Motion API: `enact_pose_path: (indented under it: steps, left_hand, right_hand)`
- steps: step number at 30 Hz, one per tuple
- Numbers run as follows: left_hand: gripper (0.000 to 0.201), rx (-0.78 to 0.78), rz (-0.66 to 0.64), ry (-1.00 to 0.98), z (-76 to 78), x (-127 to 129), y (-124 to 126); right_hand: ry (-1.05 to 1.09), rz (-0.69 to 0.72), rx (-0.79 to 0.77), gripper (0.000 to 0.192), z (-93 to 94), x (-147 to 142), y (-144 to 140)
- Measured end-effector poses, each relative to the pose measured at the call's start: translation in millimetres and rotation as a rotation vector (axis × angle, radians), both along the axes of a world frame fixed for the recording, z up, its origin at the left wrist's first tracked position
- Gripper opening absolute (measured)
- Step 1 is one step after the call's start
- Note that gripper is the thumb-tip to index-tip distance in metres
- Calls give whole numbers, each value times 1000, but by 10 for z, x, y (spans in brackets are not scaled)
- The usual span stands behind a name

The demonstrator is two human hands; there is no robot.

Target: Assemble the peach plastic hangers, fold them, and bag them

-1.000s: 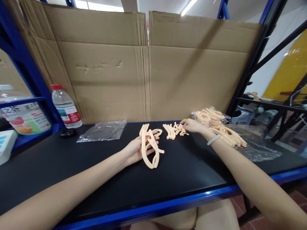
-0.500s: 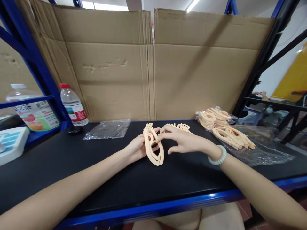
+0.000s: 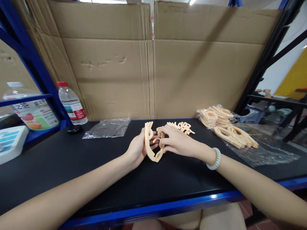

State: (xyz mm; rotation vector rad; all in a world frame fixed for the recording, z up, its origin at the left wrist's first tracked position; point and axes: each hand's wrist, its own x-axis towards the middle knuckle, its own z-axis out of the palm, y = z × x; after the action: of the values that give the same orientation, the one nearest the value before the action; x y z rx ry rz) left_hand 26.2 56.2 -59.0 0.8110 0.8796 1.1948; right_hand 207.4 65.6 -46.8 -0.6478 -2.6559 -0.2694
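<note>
— Head view: what do the hands hold?

— Both meet at the middle of the black table (image 3: pixel 72 159). The left hand (image 3: pixel 137 148) is curled round a bundle of peach plastic hangers (image 3: pixel 150 143), which stands on edge, its lower end touching the table. The right hand (image 3: pixel 176 143) closes its fingers on the same bundle from the other side, thumb and forefinger pinching a loop near its middle. A pale bracelet (image 3: pixel 214 158) sits on the right wrist.

— Where are the other hangers?

— Loose hangers (image 3: pixel 183 127) lie just behind the right hand, towards the back edge. Further right, near the back right corner, a heap of hangers (image 3: pixel 224 126) rests on clear plastic wrap (image 3: pixel 263 150), which spreads towards the right edge.

— And on the left?

— A flat clear bag (image 3: pixel 107 127) lies near the back edge, left of the hands and well apart from them. At the back left corner stands a water bottle (image 3: pixel 70 103) with a red cap, upright, and a small dark cap (image 3: pixel 73 128) lies just in front of it. A larger bottle (image 3: pixel 31 110) with a printed label stands beyond the blue post (image 3: pixel 35 60), on the next shelf, beside a white box (image 3: pixel 11 143).

— What closes off the back?

— Cardboard (image 3: pixel 148 64), two sheets side by side, stands upright along the back edge. The front edge shows a blue rim (image 3: pixel 168 207).
</note>
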Motion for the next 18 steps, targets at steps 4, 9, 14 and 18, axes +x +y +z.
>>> enact_pose_path:
  steps: [4,9,14,18]
  left_hand:
    - [37,14,96,79,-39,-34,18]
    - [29,259,61,276,-82,-78,3]
    - [31,443,-11,483,-84,-76,3]
    - [30,464,-76,499,-71,-92,28]
  right_hand:
    - [-20,-16,-15,11,-9,-6,-10]
    - [-60,-47,31,13,29,16,-21]
    - [-78,-57,94,14,48,-3,-64]
    - [-71,-40,103,13,58,-6,-80]
